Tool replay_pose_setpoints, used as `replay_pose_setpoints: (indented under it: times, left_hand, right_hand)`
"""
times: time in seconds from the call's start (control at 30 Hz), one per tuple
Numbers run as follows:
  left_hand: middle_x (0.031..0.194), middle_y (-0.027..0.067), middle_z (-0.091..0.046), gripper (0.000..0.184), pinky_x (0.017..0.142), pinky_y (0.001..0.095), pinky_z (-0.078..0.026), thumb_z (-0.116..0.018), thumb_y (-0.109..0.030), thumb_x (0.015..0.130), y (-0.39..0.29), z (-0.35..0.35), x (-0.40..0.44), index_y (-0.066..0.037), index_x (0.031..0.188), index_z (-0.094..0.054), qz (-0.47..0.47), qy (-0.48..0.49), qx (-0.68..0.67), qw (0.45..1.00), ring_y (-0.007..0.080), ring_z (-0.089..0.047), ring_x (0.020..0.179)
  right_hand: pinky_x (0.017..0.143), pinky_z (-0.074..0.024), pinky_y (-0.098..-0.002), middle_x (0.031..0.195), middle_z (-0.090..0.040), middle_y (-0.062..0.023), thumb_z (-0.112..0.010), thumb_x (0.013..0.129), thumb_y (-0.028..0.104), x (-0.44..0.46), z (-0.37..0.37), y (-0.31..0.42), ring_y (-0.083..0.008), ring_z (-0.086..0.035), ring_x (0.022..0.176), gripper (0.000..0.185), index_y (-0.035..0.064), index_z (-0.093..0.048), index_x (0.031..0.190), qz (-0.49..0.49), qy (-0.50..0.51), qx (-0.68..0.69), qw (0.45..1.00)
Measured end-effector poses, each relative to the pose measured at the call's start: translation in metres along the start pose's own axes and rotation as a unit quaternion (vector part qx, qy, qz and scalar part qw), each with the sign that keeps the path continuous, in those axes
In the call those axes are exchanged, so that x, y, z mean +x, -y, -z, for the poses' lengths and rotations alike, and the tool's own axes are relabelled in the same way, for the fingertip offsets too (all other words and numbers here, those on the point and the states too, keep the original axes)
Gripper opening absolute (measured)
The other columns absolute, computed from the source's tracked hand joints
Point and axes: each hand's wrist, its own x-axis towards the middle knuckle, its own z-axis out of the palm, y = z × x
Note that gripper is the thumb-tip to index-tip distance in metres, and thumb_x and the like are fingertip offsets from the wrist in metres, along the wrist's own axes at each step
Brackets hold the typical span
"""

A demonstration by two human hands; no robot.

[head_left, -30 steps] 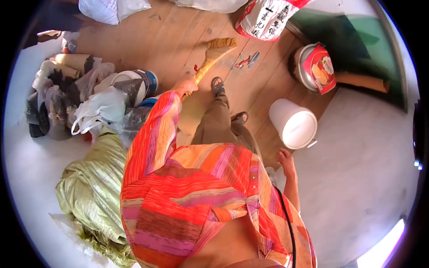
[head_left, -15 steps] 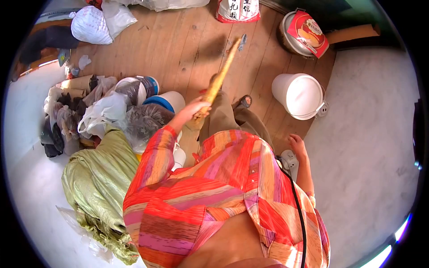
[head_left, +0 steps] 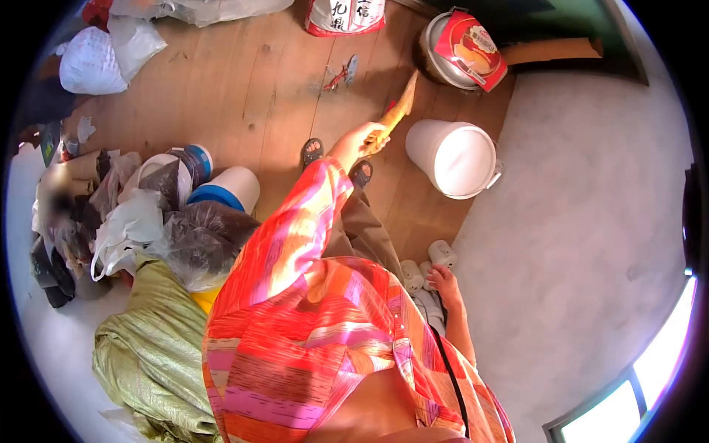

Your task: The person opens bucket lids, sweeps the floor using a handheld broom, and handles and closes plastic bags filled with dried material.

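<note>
My left hand (head_left: 367, 140) is closed around the lower end of a straw-yellow broom (head_left: 399, 111), seen nearly edge-on. Its narrow end points up and right, between the white bucket and the lidded pot. Just left of that end, on the floorboards, lies a small patch of grey and red litter (head_left: 343, 75). On the other side, my right hand (head_left: 444, 284) hangs low with its fingers loosely apart and holds nothing that I can see. Close to those fingers are several small white rounded things (head_left: 442, 255); whether I touch them cannot be made out.
A white bucket (head_left: 465, 159) stands near the wall, with a metal pot (head_left: 436, 55) beyond it under red packaging (head_left: 471, 49). A printed sack (head_left: 346, 16) is at the back. Bags and tubs (head_left: 240, 188) crowd the left, above a green woven sack (head_left: 151, 332).
My left hand has swung forward and to the right with the broom. The view has shifted right, and the litter now shows more fully. My right hand appears lower, nearer the white things.
</note>
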Motion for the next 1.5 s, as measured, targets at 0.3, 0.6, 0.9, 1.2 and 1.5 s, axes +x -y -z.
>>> replay_pose_setpoints:
  times: [0.3, 0.6, 0.9, 1.2, 1.5]
  left_hand:
    - [0.082, 0.0109, -0.06, 0.031, 0.046, 0.0222, -0.05, -0.061, -0.021, 0.077, 0.032, 0.104, -0.122, 0.0, 0.098, -0.052, -0.052, -0.096, -0.181, 0.977, 0.0151, -0.058, 0.056]
    - [0.083, 0.0064, -0.054, 0.035, 0.05, 0.0222, -0.05, -0.049, -0.029, 0.084, 0.069, 0.111, -0.203, 0.001, 0.103, -0.046, -0.048, -0.025, -0.201, 0.978, 0.0123, -0.056, 0.061]
    - [0.08, 0.0054, -0.056, 0.026, 0.051, 0.0271, -0.049, -0.051, -0.022, 0.08, 0.008, 0.076, -0.121, -0.003, 0.098, -0.051, -0.032, -0.099, -0.013, 0.994, 0.0133, -0.056, 0.062]
    - [0.072, 0.0064, -0.056, 0.022, 0.05, 0.0248, -0.048, -0.06, -0.023, 0.077, -0.022, 0.091, -0.105, -0.004, 0.084, -0.052, -0.073, -0.128, -0.1, 0.984, 0.0149, -0.055, 0.057]
    - [0.078, 0.0062, -0.053, 0.028, 0.045, 0.0274, -0.046, -0.057, -0.023, 0.079, 0.049, 0.097, -0.191, -0.006, 0.099, -0.046, -0.04, -0.148, -0.07, 0.986, 0.0147, -0.053, 0.054]
  right_hand:
    - [0.071, -0.0454, -0.0255, 0.1, -0.057, -0.0085, -0.05, 0.086, 0.019, 0.038, -0.021, 0.048, -0.0133, -0.056, 0.082, 0.035, -0.0018, -0.049, 0.115, 0.059, 0.043, -0.082, 0.994]
    - [0.069, -0.0452, -0.0251, 0.097, -0.058, -0.008, -0.05, 0.086, 0.018, 0.047, -0.039, 0.091, -0.0126, -0.055, 0.08, 0.035, -0.0015, -0.049, 0.115, 0.073, 0.071, -0.119, 0.988]
    - [0.072, -0.0462, -0.0262, 0.105, -0.057, -0.0102, -0.048, 0.087, 0.019, 0.045, -0.033, 0.098, -0.0154, -0.057, 0.087, 0.037, -0.0018, -0.047, 0.117, 0.062, 0.074, -0.139, 0.986]
    - [0.072, -0.046, -0.0261, 0.104, -0.057, -0.0095, -0.048, 0.087, 0.019, 0.034, -0.035, 0.082, -0.0153, -0.057, 0.086, 0.037, -0.0015, -0.046, 0.118, 0.042, 0.058, -0.1, 0.992]
    - [0.066, -0.0436, -0.0241, 0.094, -0.056, -0.0071, -0.05, 0.086, 0.017, 0.044, -0.054, 0.078, -0.0116, -0.052, 0.076, 0.036, -0.0025, -0.047, 0.116, 0.04, 0.081, -0.117, 0.989]
